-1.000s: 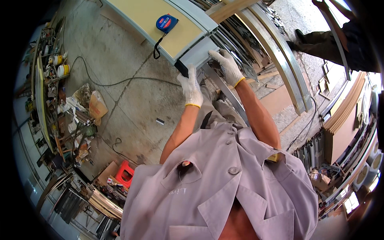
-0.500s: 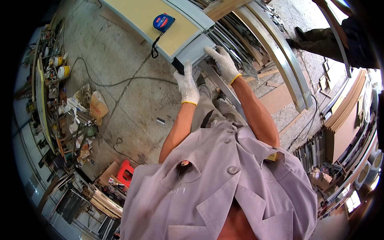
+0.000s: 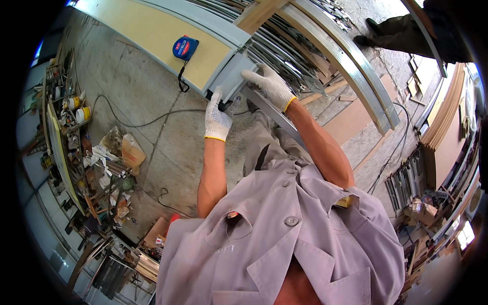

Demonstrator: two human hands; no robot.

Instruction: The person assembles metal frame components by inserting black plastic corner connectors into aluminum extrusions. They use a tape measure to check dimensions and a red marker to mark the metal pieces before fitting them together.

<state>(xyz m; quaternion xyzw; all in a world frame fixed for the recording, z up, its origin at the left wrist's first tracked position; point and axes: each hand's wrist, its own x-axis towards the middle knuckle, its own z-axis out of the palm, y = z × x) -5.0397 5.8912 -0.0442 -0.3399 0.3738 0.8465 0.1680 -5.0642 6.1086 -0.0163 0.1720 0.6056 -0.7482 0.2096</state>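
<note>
A long panel with a yellow face (image 3: 147, 38) and grey metal edges reaches away to the upper left. At its near end is a grey metal end piece (image 3: 233, 75). My left hand (image 3: 218, 118), in a white knit glove, grips the end piece's left corner, where a black part shows; some fingers are hidden below. My right hand (image 3: 273, 87), gloved alike, closes on the right side of the same piece, thumb on top and the other fingers partly hidden. A blue tape measure (image 3: 185, 48) with a black wrist strap lies on the yellow face.
Wooden and metal beams (image 3: 335, 56) stand to the right over a pile of metal bars (image 3: 274, 48). A cable (image 3: 137, 125) crosses the concrete floor. Scrap and bags (image 3: 133, 152) lie at left, stacked boards (image 3: 450, 112) at right. Another person's legs (image 3: 401, 35) show upper right.
In the picture, the panel end, tape measure and both hands have shifted left. My left hand has turned more upright at the corner; both hands stay on the end piece.
</note>
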